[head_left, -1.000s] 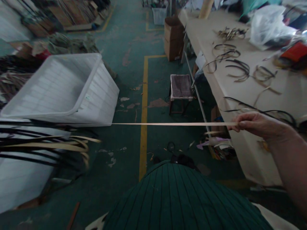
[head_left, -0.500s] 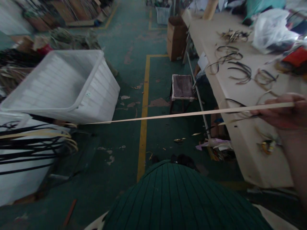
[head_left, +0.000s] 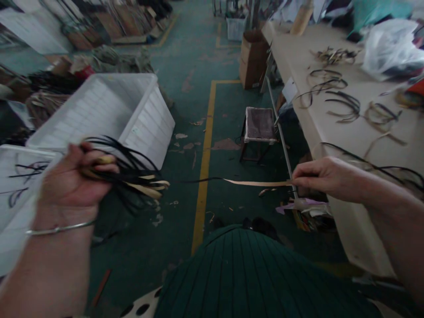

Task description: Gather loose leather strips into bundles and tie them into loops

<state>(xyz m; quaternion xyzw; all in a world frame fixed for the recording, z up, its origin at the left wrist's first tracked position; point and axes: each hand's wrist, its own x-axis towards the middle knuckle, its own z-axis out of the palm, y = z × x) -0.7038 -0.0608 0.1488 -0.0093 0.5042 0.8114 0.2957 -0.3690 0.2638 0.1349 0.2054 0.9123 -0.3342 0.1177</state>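
My left hand (head_left: 77, 176), with a metal bangle at the wrist, is closed around a looped bundle of thin black and tan strips (head_left: 135, 176). The bundle's loops hang out to the right, over the floor near the white bin. My right hand (head_left: 323, 179) pinches the end of a single narrow strip (head_left: 256, 182) between thumb and fingers, beside the table edge. This strip looks tan near my right hand and dark farther left, where it twists and blurs toward the bundle. Whether it joins the bundle I cannot tell.
A large white bin (head_left: 167, 119) stands at left. To the right, a long table (head_left: 308, 57) carries several coiled strips (head_left: 344, 106) and a clear plastic bag (head_left: 391, 48). A stool (head_left: 260, 123) and a cardboard box (head_left: 251, 59) stand alongside it. Scraps (head_left: 311, 210) lie below.
My left hand has come into view with the bundle, which has moved right. My right hand has moved left from over the table. The long taut strip now appears shorter and twisted.
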